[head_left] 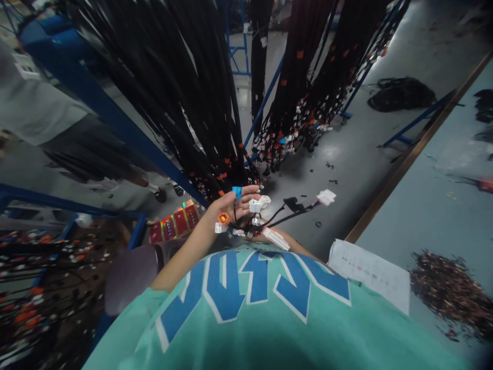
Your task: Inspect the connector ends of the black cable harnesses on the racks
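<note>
**Wire harness (pixel 265 224) position**

Black cable bundles (pixel 185 92) hang ahead of me; the counter (pixel 431 205) stands at my right; the wire harness is in front of my left palm; my left hand (pixel 239 204) has its fingers extended and slightly spread; my right hand (pixel 260 238) is mostly hidden behind the wire harness, so I cannot tell its finger state; a white connector (pixel 326 197) projects rightward; an orange connector (pixel 224 219) overlaps my left wrist; a blue connector (pixel 236 192) is at my left thumb.

Right hand (pixel 262 238) mostly hidden behind connectors (pixel 276 239), tabletop (pixel 419 205) cut off at right.
</note>
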`<move>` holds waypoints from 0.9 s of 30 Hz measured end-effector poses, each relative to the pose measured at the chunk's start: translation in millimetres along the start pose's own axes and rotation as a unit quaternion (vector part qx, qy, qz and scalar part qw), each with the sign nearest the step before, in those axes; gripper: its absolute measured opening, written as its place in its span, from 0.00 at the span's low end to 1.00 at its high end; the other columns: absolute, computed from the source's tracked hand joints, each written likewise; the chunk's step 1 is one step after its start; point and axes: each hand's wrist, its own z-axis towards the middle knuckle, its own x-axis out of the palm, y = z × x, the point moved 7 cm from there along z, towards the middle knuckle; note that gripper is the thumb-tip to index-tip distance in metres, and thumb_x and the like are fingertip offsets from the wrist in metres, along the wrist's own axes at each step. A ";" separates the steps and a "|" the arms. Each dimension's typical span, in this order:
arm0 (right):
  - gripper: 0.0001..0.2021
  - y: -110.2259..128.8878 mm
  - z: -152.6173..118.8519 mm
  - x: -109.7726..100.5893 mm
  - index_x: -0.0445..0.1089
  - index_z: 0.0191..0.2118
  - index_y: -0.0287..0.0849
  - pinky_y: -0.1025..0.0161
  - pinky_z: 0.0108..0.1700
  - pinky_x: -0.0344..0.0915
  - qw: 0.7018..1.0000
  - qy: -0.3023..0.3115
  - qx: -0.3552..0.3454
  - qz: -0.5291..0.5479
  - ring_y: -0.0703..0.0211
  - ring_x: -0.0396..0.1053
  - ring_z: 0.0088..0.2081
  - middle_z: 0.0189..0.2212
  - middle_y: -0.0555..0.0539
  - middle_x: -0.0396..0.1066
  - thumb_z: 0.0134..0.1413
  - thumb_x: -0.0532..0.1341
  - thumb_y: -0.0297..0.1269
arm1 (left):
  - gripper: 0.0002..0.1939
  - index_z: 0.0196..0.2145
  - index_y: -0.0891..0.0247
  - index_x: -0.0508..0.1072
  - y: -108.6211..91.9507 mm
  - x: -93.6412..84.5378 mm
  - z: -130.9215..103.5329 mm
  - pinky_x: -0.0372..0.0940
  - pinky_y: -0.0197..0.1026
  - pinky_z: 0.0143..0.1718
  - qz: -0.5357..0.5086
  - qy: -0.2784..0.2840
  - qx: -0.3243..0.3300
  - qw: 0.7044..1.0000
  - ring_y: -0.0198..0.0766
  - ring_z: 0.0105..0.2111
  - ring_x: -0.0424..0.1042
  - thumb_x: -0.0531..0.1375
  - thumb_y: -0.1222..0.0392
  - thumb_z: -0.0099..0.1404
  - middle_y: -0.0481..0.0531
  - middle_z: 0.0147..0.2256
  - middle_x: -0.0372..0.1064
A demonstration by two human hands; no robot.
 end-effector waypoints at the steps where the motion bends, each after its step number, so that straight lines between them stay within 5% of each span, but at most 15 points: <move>1: 0.15 -0.3 -0.2 0.9 0.69 0.36 0.40 0.58 0.40 0.64 1.000 0.005 0.003 -0.009 0.57 0.66 0.33 0.32 0.47 0.72 0.37 0.66 0.34 | 0.30 0.48 0.68 0.68 -0.5 0.5 -0.4 0.64 0.41 0.42 -0.003 0.001 0.001 1.000 0.45 0.45 0.68 0.60 0.46 0.51 0.60 0.44 0.69; 11: 0.16 -17.2 -2.2 4.8 0.70 0.29 0.40 0.57 0.41 0.64 0.998 0.008 0.025 -0.055 0.57 0.65 0.32 0.27 0.50 0.71 0.30 0.69 0.42 | 0.34 0.50 0.67 0.64 1.9 -13.9 -3.6 0.64 0.42 0.41 -0.017 -0.015 0.009 1.000 0.45 0.43 0.70 0.57 0.40 0.53 0.61 0.45 0.68; 19: 0.19 -24.8 0.2 14.6 0.68 0.32 0.39 0.57 0.42 0.64 0.987 -0.029 0.086 0.133 0.60 0.68 0.33 0.30 0.49 0.72 0.27 0.69 0.38 | 0.32 0.48 0.68 0.66 -0.2 -28.1 -20.7 0.63 0.49 0.42 -0.070 -0.083 0.053 0.993 0.49 0.42 0.71 0.52 0.38 0.56 0.61 0.40 0.71; 27: 0.17 -13.7 6.5 20.6 0.69 0.29 0.40 0.58 0.41 0.65 0.980 -0.094 0.064 0.162 0.61 0.67 0.31 0.27 0.51 0.71 0.25 0.69 0.35 | 0.26 0.46 0.66 0.68 -0.3 -47.1 -50.2 0.61 0.46 0.46 -0.044 -0.129 0.114 0.984 0.46 0.44 0.69 0.60 0.47 0.54 0.58 0.41 0.72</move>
